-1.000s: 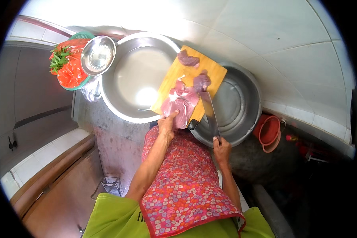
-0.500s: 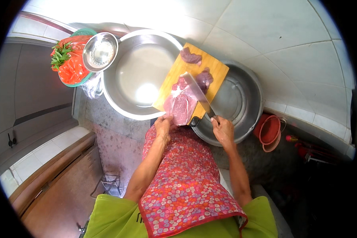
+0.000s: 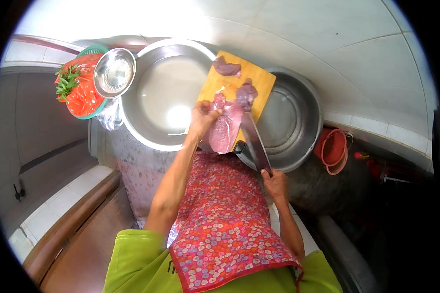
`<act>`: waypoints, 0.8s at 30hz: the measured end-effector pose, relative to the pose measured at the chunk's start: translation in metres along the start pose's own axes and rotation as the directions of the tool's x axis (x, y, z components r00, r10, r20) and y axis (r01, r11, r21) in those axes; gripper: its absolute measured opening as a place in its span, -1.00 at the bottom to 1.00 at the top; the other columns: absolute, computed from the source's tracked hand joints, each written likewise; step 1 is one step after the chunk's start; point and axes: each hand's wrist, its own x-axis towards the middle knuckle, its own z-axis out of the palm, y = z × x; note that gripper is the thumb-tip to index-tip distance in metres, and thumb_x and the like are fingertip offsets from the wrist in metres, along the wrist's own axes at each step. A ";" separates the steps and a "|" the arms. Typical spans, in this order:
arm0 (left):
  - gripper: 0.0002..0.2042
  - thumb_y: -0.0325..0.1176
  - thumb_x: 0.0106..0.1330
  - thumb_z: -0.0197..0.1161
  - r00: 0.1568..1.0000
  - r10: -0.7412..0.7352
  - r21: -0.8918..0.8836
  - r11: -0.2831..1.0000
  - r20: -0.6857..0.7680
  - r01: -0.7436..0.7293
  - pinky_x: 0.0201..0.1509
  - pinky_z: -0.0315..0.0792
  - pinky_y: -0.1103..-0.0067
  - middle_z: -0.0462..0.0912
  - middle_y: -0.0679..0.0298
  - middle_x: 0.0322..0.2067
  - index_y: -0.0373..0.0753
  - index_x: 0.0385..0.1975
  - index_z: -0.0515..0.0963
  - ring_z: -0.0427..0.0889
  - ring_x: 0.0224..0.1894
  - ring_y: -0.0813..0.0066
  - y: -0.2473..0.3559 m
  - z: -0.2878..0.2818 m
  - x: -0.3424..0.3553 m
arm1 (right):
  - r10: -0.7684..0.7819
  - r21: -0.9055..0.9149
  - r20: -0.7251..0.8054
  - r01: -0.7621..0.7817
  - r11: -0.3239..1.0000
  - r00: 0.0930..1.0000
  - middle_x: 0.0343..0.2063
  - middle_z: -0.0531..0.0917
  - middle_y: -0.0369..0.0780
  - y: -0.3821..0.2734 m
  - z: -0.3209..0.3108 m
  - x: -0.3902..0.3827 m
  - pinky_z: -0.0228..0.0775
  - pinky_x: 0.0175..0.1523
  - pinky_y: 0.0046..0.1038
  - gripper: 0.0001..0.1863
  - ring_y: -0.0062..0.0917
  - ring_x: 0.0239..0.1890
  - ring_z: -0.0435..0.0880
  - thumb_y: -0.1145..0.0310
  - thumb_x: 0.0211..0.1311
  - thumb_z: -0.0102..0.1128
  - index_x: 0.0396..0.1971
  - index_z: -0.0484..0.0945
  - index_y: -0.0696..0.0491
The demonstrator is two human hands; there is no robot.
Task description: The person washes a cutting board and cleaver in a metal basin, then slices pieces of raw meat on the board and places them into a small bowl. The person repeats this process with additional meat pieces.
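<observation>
A yellow wooden cutting board (image 3: 263, 84) bridges the rims of two metal basins. On its near half lies a large slab of pink raw meat (image 3: 225, 134), its near end at the board's edge. My left hand (image 3: 202, 118) pinches the slab's left side with thumb and fingers. In my right hand (image 3: 275, 184) is the handle of a kitchen knife (image 3: 254, 140), whose wide blade points away from me, its tip by the slab's right edge. Beyond the slab sit a darker purplish chunk of meat (image 3: 247, 94) and another dark piece (image 3: 226, 66) near the board's far edge.
The left basin (image 3: 128, 118) contains cloudy water; the grey right basin (image 3: 314, 131) is partly under the board. A steel bowl (image 3: 114, 73) sits beside a red plastic bag (image 3: 84, 97) with green leaves. Reddish buckets (image 3: 333, 150) stand right of the basins, below a tiled wall (image 3: 371, 73).
My left hand has moved from the slab's near end up to its left side and grips there. The knife has come back toward me, off the meat's middle to its right edge.
</observation>
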 end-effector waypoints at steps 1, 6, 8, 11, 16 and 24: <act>-0.61 -0.36 0.00 0.43 0.995 -0.063 0.050 0.997 0.075 0.060 -0.24 0.47 0.51 0.60 0.22 -0.36 -0.35 -0.17 0.50 0.57 -0.32 0.44 0.006 0.005 0.004 | 0.011 -0.007 0.029 -0.011 1.000 1.000 -0.74 0.38 -0.23 -0.001 0.005 0.001 0.26 -0.45 -0.44 -0.75 -0.69 -0.59 0.32 0.33 0.11 0.15 -0.52 0.50 0.25; -0.65 -0.43 0.01 0.41 0.932 -0.209 0.131 0.975 0.296 0.178 -0.28 0.45 0.56 0.60 0.23 -0.38 -0.40 -0.21 0.52 0.55 -0.34 0.50 -0.001 0.013 0.010 | 0.067 0.083 0.168 -0.082 0.993 0.984 -0.64 0.52 0.05 -0.017 0.020 0.010 0.33 -0.39 -0.28 -0.69 -0.30 -0.61 0.50 0.27 0.10 0.15 -0.49 0.51 0.28; -0.71 -0.46 0.07 0.35 0.905 -0.329 0.101 0.944 0.268 0.314 -0.24 0.44 0.53 0.61 0.25 -0.36 -0.40 -0.20 0.54 0.54 -0.32 0.53 0.050 0.014 -0.011 | 0.053 0.150 0.140 -0.074 0.986 0.989 -0.64 0.53 0.03 -0.011 0.020 0.007 0.33 -0.39 -0.29 -0.70 -0.37 -0.61 0.48 0.28 0.10 0.15 -0.49 0.51 0.29; -0.69 -0.41 0.13 0.32 0.884 -0.347 -0.084 0.917 0.312 0.389 -0.17 0.44 0.51 0.62 0.24 -0.35 -0.38 -0.13 0.53 0.55 -0.29 0.52 0.034 0.006 -0.005 | 0.017 0.299 0.082 -0.040 0.954 0.997 -0.64 0.54 0.01 -0.017 0.020 0.004 0.33 -0.38 -0.31 -0.72 -0.46 -0.60 0.45 0.31 0.10 0.16 -0.48 0.50 0.30; -0.68 -0.32 0.15 0.34 0.885 -0.224 -0.165 0.935 0.409 0.313 -0.26 0.45 0.55 0.60 0.26 -0.32 -0.37 -0.17 0.53 0.54 -0.35 0.52 0.028 0.009 0.026 | 0.006 0.125 0.030 -0.010 0.992 1.000 -0.59 0.56 0.05 -0.052 -0.006 0.014 0.35 -0.34 -0.27 -0.73 -0.22 -0.54 0.55 0.31 0.16 0.11 -0.44 0.52 0.27; -0.68 -0.25 0.19 0.27 0.990 0.111 0.279 0.952 0.082 -0.129 -0.25 0.42 0.55 0.55 0.21 -0.41 -0.38 -0.20 0.51 0.50 -0.40 0.48 0.004 0.004 0.040 | 0.043 -0.001 -0.105 -0.043 0.999 0.994 -0.51 0.56 0.10 -0.070 0.019 0.017 0.34 -0.29 -0.11 -0.71 0.07 -0.38 0.54 0.27 0.26 -0.01 -0.37 0.52 0.22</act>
